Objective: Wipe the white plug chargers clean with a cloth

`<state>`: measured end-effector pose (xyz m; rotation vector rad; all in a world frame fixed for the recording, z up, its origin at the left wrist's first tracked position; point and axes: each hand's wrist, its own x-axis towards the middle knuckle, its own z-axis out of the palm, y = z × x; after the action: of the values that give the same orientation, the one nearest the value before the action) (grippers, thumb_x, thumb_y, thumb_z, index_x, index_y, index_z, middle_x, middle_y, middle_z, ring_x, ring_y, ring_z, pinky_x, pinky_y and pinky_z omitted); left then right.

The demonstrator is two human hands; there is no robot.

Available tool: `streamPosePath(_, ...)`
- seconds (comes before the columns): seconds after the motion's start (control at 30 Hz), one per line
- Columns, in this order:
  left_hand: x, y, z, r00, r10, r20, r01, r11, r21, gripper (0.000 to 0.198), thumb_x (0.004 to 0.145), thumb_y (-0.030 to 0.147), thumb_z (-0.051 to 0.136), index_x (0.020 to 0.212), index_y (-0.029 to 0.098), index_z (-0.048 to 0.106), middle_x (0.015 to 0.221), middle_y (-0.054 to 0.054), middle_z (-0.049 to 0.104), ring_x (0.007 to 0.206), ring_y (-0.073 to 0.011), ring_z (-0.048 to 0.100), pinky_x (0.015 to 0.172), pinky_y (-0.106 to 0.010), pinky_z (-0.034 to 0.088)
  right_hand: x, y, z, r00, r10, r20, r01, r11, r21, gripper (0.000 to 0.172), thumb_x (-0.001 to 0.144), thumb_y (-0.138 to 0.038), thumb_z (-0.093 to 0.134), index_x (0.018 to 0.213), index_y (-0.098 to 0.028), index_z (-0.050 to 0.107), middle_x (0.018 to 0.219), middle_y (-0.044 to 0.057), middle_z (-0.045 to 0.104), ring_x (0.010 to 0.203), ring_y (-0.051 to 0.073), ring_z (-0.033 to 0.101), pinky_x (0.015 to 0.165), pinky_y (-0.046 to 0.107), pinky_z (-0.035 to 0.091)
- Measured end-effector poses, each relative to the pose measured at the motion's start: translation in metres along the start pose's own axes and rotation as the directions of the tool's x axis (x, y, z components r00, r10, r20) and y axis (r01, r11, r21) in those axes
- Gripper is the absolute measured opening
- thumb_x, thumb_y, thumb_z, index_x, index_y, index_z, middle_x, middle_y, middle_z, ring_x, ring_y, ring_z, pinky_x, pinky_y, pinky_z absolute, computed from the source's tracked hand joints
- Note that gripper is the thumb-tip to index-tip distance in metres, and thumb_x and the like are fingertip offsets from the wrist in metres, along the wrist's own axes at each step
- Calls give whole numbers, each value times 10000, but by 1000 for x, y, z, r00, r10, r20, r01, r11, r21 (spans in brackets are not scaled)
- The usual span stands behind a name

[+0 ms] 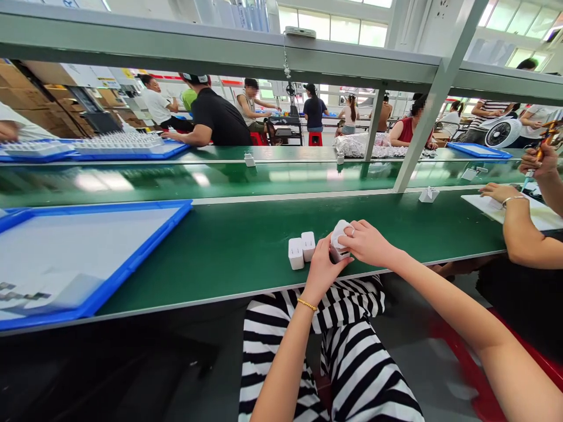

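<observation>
My left hand [324,264] is closed around a white charger [338,255] just above the green work surface, near its front edge. Dark slots show on the charger's near side. Fingers bent, my right hand [367,239] holds a white, soft-looking cloth [340,230] against the top of that charger. Part of the charger is hidden by the fingers and the cloth. Just left of my left hand, two more white plug chargers stand close together: a nearer one [296,254] and one slightly behind it [308,246], their prong sides facing up.
A blue-rimmed tray [145,258] lies to the left. At right, a co-worker's hands [505,193] work over a white board [545,215]. Behind runs a green conveyor belt [272,179] carrying white pieces. A metal post [424,123] rises ahead on the right.
</observation>
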<state>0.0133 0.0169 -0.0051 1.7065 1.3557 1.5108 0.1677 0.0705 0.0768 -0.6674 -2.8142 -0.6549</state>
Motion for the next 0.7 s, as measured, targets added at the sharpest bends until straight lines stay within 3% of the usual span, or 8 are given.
streamPosePath(0.53, 0, 2, -1, 999, -29, 17, 30, 999, -13, 659, 738, 276, 787, 1325, 246, 489, 1233, -79, 574, 1163, -252, 568, 974, -415, 499, 0, -2, -9, 999, -26, 38, 29, 998, -63, 135, 883, -124, 531, 939, -199, 627, 908, 80, 644, 881, 229, 476, 769, 350, 257)
streamPosePath(0.7, 0, 2, -1, 1000, 2, 5, -3, 997, 74, 485, 749, 307, 778, 1184, 221, 581, 1347, -104, 499, 1241, -276, 543, 1031, -423, 480, 3, 1, -9, 998, -21, 62, 21, 1000, -6, 125, 884, -111, 524, 901, -196, 614, 904, 74, 637, 861, 218, 478, 743, 337, 254)
